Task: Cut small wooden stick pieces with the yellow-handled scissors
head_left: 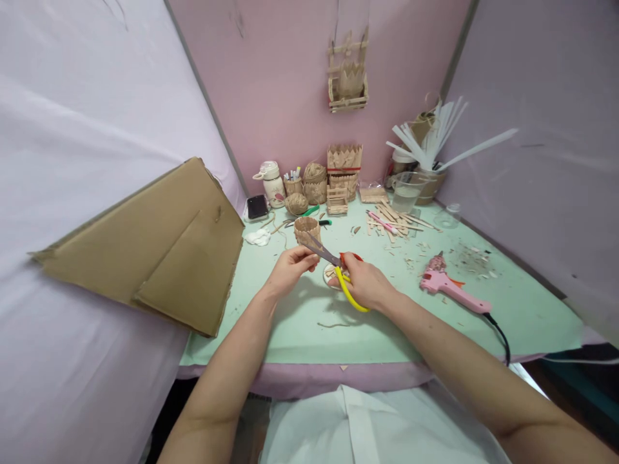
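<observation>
Scissors [333, 259] in right hand [366, 281], left hand [289, 269] — by brown cup [300, 236]

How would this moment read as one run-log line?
right hand: holding scissors | left hand: close to scissors, grip unclear | small basket: just beyond left hand | glue gun: on table, at right

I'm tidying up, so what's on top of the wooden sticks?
A slim pink-and-white tool lies across the wooden sticks; whatever lies directly beneath it cannot be seen.

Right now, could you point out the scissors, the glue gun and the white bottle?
Scissors [331, 257]: head view, blades near the handles.
Glue gun [449, 288]: head view, pink body.
White bottle [274, 189]: head view, body.
</observation>
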Demonstrator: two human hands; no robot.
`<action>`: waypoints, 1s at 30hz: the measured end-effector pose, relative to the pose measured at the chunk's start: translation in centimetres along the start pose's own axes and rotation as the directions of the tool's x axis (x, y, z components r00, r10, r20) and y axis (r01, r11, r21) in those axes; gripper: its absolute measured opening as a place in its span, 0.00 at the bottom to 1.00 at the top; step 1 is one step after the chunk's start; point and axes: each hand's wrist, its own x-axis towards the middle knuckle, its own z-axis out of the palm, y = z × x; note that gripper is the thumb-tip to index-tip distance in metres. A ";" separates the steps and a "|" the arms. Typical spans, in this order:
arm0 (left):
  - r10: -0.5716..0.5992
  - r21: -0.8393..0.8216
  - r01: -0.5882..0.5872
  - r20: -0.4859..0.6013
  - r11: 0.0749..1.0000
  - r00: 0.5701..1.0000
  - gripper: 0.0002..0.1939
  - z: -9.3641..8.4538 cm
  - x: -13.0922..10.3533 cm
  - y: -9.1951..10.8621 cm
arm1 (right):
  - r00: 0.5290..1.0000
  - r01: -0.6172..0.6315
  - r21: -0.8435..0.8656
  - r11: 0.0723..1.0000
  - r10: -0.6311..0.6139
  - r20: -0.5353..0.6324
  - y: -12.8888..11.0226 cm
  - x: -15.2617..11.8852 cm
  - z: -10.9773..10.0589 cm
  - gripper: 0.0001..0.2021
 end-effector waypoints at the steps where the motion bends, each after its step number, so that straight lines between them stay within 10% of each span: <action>1: 0.004 0.002 -0.004 0.002 1.000 1.000 0.10 -0.1 0.0 0.1 | 1.000 -0.003 0.000 1.000 0.003 -0.002 -0.1 0.0 0.0 0.20; 20: -0.149 0.157 0.121 0.175 0.980 0.973 0.10 -4.6 -1.1 1.7 | 0.986 0.117 -0.053 0.992 -0.110 0.127 -1.2 -0.4 0.4 0.17; 30: -0.199 -0.033 0.199 0.006 0.979 0.980 0.10 -6.5 -1.1 1.3 | 0.990 0.137 0.073 0.988 -0.138 0.013 -1.2 0.0 1.1 0.13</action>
